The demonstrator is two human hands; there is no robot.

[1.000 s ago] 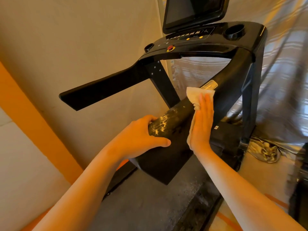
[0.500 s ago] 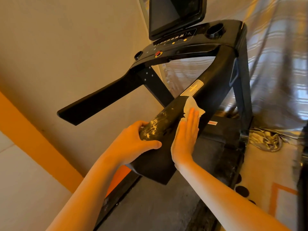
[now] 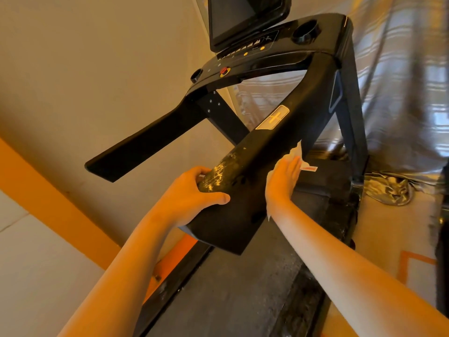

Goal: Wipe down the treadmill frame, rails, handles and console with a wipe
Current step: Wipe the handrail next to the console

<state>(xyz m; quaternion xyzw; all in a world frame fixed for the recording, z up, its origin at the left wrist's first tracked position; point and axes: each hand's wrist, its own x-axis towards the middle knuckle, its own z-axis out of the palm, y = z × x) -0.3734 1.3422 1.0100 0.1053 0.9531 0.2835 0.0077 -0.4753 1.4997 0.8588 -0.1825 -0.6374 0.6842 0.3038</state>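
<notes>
Both hands are on the near handrail (image 3: 264,152): the left hand (image 3: 192,190) keeps its grip round the scuffed end, and the right hand (image 3: 283,181), fingers flat, presses the wipe (image 3: 295,153) to the rail's outer side. In the last second the wipe has slid down from beside the yellow label (image 3: 273,117), so this stretch looks nearly covered; I'd guess the console (image 3: 252,52) is still to do

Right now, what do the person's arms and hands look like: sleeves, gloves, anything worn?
The left hand and right hand are bare, with no gloves. The left forearm and right forearm are bare to the frame edge, with no sleeve or cuff in view. No watch, band or ring shows on the visible sides, and no markings.
</notes>
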